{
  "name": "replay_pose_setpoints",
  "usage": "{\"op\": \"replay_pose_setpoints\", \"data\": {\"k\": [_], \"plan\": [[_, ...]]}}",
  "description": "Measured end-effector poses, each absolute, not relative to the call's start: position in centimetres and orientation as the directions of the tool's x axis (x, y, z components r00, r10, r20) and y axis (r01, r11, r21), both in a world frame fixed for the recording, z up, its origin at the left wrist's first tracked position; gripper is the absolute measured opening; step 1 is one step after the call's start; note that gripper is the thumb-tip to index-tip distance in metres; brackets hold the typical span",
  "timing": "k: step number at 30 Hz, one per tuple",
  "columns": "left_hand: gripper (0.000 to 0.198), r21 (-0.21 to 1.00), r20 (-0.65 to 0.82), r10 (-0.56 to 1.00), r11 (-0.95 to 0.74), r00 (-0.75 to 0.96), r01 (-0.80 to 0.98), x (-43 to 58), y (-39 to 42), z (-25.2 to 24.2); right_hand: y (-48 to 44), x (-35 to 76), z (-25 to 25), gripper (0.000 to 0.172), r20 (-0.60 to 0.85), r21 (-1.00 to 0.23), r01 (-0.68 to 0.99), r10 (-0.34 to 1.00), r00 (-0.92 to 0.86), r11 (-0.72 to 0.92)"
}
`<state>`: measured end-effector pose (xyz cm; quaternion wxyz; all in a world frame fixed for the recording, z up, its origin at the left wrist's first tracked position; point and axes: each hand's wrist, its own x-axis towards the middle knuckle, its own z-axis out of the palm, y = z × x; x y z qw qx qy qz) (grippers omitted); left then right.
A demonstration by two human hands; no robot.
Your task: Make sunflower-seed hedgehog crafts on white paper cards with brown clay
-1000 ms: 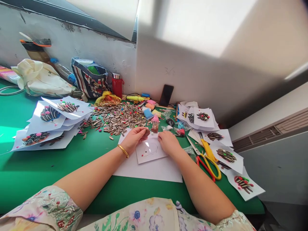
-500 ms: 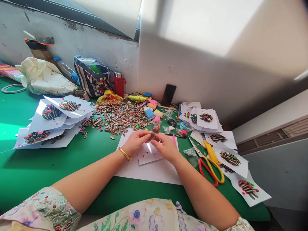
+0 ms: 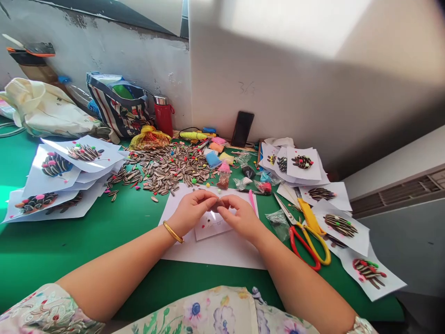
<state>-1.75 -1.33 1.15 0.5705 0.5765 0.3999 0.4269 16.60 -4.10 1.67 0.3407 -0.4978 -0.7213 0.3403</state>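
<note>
My left hand (image 3: 194, 209) and my right hand (image 3: 239, 214) meet over the middle of the white paper (image 3: 215, 255). Both pinch a small brown lump (image 3: 217, 205) that looks like clay, between thumbs and fingertips. Beneath them a smaller white card (image 3: 208, 232) lies on the paper, with a line drawing and small red and dark dots; my fingers cover part of it. A pink stick-like item (image 3: 252, 200) rests at the paper's right side. Behind my hands is a small bag of brown material (image 3: 224, 179).
Striped seeds (image 3: 170, 167) spread behind the paper. Scissors (image 3: 302, 234) and a yellow cutter (image 3: 309, 216) lie right. Seed-decorated cards are stacked left (image 3: 79, 174) and right (image 3: 304, 164). A phone (image 3: 242, 129), red bottle (image 3: 163, 117) and bags (image 3: 121, 106) stand near the wall.
The view has shifted slightly, so most things on the left appear further left. Both hands stay together on the brown lump, with the fingers slightly shifted around it.
</note>
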Motion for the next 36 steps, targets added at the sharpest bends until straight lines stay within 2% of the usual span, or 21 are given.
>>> {"op": "replay_pose_setpoints", "data": {"k": [4,7,10,15,18,23,30,33,36], "plan": [[0.025,0.997,0.072,0.946,-0.066,0.315,-0.030,-1.66,-1.54,1.30,-3.96,16.76,1.57,0.020,0.181,-0.841,0.455,0.945,-0.274,0.293],[0.022,0.969,0.200,0.934,-0.232,0.296,0.079,-1.77,-1.55,1.24,-4.01,16.62,1.54,0.017,0.193,-0.807,0.503,0.944,-0.269,0.309],[0.009,0.908,0.302,0.896,-0.374,0.325,0.189,-1.89,-1.48,1.22,-4.10,16.42,1.53,0.014,0.188,-0.788,0.531,0.943,-0.276,0.312],[0.009,0.932,0.273,0.924,-0.324,0.269,0.166,-1.88,-1.45,1.45,-3.93,16.39,1.34,0.014,0.152,-0.878,0.424,0.969,-0.192,0.222],[0.026,0.942,0.265,0.918,-0.311,0.294,0.125,-1.91,-1.48,1.45,-3.90,16.43,1.25,0.015,0.139,-0.886,0.418,0.975,-0.173,0.201],[0.011,0.920,0.295,0.907,-0.354,0.299,0.166,-2.09,-1.45,1.32,-4.10,16.44,1.40,0.020,0.152,-0.882,0.411,0.964,-0.219,0.232],[0.020,0.923,0.287,0.908,-0.347,0.305,0.164,-1.90,-1.61,1.46,-4.12,16.35,1.65,0.019,0.194,-0.825,0.480,0.947,-0.255,0.298],[0.010,0.889,0.327,0.886,-0.406,0.328,0.210,-1.97,-1.65,1.31,-4.24,16.12,1.57,0.014,0.196,-0.822,0.486,0.949,-0.246,0.296],[0.011,0.897,0.320,0.900,-0.389,0.295,0.212,-2.05,-1.65,1.25,-4.26,16.12,1.52,0.010,0.190,-0.858,0.435,0.956,-0.222,0.271]]}}
